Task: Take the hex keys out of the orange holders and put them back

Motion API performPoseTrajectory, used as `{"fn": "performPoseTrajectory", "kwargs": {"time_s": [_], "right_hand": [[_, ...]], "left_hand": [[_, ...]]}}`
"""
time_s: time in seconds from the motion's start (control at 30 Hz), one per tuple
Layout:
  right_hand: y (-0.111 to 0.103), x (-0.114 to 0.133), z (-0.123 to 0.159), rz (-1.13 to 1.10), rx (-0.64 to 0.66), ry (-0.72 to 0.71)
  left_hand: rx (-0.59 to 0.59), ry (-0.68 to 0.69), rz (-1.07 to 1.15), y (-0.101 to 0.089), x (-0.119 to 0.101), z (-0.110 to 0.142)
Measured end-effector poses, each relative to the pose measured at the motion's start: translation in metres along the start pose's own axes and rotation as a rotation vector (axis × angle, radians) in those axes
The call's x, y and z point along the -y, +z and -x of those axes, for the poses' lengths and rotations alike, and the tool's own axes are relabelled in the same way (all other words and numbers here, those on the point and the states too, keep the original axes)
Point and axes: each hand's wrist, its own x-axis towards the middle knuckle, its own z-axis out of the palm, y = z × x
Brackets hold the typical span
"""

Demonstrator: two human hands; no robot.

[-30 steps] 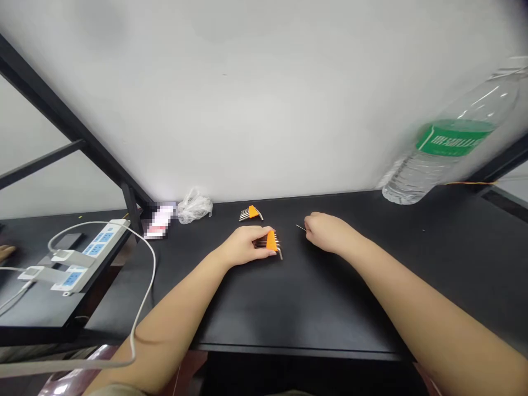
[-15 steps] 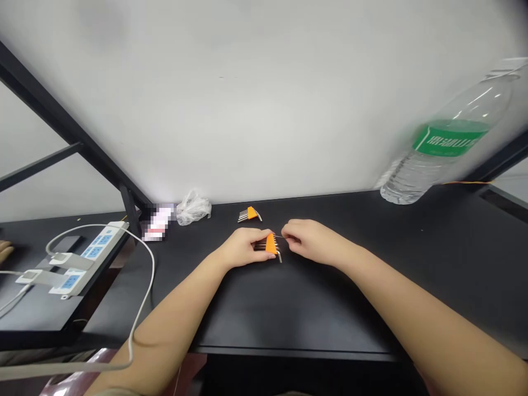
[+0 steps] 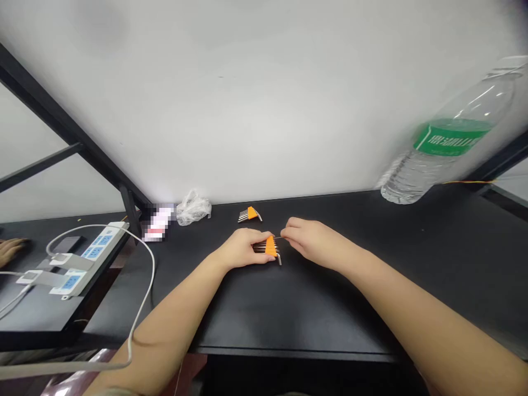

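My left hand is closed round an orange holder of hex keys that rests on the black table. Several metal keys stick out of the holder. My right hand is right beside it, fingers pinched on a thin hex key whose tip meets the holder's top edge. A second orange hex key set lies farther back on the table, near the wall, with no hand on it.
A crumpled plastic bag and a small pink-white pack lie by the wall at left. A white power strip with cables sits on the neighbouring table. A clear water bottle stands at right. Another person's hand shows at far left.
My right hand moved left from open table space to the orange holder, bringing the thin key against it. My left hand stayed on the holder.
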Motion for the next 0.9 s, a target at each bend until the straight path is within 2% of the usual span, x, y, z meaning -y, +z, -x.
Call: {"fn": "performPoseTrajectory", "kwargs": {"time_s": [0.1,0.2,0.33,0.43,0.53,0.6,0.7,0.83,0.9], "right_hand": [[0.0,0.001,-0.003,-0.221,-0.074,-0.033],[0.01,-0.002,-0.008,-0.548,-0.104,0.049],[0.03,-0.009,-0.014,-1.025,-0.021,0.281],[0.038,-0.01,-0.015,-1.168,0.058,0.413],[0.039,-0.006,-0.015,-1.257,0.117,0.42],[0.04,-0.007,-0.015,-1.249,0.086,0.409],[0.042,-0.017,-0.016,-1.079,-0.006,0.432],[0.038,-0.048,-0.014,-0.679,-0.168,0.525],[0.033,-0.064,-0.013,-0.491,-0.207,0.566]], "left_hand": [[-0.013,0.008,0.017,0.002,-0.001,0.0],[-0.039,0.045,0.055,0.006,-0.003,-0.002],[-0.06,0.119,0.042,0.009,-0.005,-0.004],[-0.078,0.126,-0.011,0.01,-0.005,-0.005],[-0.122,0.113,-0.12,0.013,-0.005,-0.006],[-0.141,0.111,-0.195,0.014,-0.005,-0.007],[-0.211,0.053,-0.249,0.012,0.001,-0.01],[-0.406,-0.233,-0.336,0.001,0.028,-0.019],[-0.397,-0.377,-0.351,-0.005,0.044,-0.023]]}}
